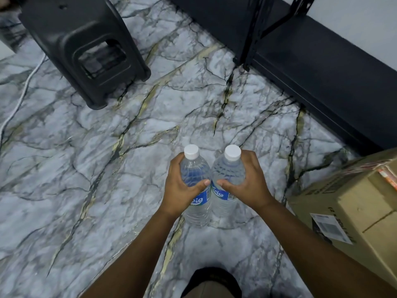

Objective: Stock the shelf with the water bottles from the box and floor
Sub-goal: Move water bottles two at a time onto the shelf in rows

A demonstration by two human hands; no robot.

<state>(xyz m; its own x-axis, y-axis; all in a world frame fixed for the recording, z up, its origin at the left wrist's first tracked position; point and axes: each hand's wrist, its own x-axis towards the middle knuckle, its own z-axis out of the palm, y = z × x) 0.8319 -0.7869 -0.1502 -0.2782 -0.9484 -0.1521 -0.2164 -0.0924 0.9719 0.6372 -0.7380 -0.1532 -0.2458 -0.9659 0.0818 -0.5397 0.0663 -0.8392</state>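
Observation:
Two clear water bottles with white caps and blue labels stand side by side over the marble floor in the middle of the view. My left hand (180, 186) grips the left bottle (196, 168) around its shoulder. My right hand (247, 181) grips the right bottle (227, 171) the same way. The bottles touch each other; whether their bases rest on the floor is unclear. The cardboard box (354, 203) sits at the right, its top flaps closed as far as I see. The black metal shelf (311, 61) runs along the wall at the upper right, its lowest board near the floor.
A black plastic stool (86, 46) stands at the upper left. A white cable (19, 97) trails along the left edge. My knee (211, 282) shows at the bottom. Marble-patterned floor (107, 168) lies between the stool, the shelf and the box.

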